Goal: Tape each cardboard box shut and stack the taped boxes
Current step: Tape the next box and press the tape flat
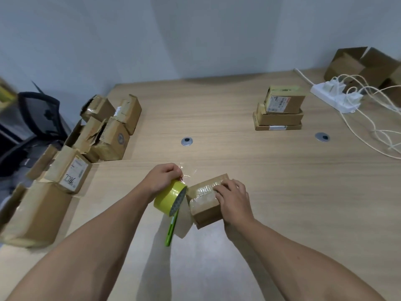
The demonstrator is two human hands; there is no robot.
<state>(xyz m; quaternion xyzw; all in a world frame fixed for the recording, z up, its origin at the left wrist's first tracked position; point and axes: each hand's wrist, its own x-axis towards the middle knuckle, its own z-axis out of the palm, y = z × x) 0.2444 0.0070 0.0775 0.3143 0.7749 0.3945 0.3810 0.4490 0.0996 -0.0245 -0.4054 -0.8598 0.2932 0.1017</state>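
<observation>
The small brown cardboard box (206, 211) sits near on the wooden table (238, 159) under the right hand (234, 198), whose flat fingers press its taped top. Just left, the left hand (162, 177) grips the yellow-green roll of clear tape (168, 197); three taped boxes (280, 109) stand stacked far right

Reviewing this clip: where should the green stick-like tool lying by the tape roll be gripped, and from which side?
I would pinch the green tool across its thin width at the near end, coming from above. It lies flat on the table, and its far end is hidden by the tape roll that the left hand holds, so only the near part is free.
</observation>
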